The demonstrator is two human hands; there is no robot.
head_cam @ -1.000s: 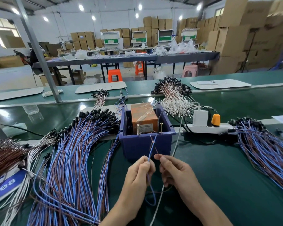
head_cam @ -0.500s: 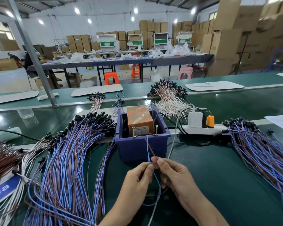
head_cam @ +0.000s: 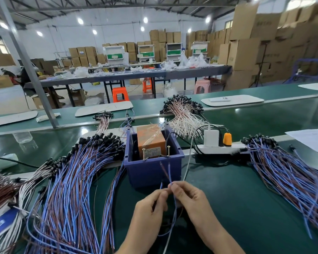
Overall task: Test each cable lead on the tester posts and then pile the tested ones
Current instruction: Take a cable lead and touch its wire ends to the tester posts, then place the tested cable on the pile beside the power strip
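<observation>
Near the counter's (head_cam: 237,189) front edge, left hand (head_cam: 151,204) and right hand (head_cam: 189,200) each pinch one wire of a lead (head_cam: 169,171), tips aimed at the posts (head_cam: 144,154) for testing.

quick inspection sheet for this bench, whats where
surface: green bench mat, glossy.
job's things: orange tester in blue bin, two posts at its front; lead tips sit just below them.
clutter: paper sheet far right.
hands: left hand and right hand both pinch the blue-brown lead.
cables: left pile and right pile of blue-brown leads, white bundle behind, power strip beside the bin.
surroundings: stacked cartons, tables, orange stool.
</observation>
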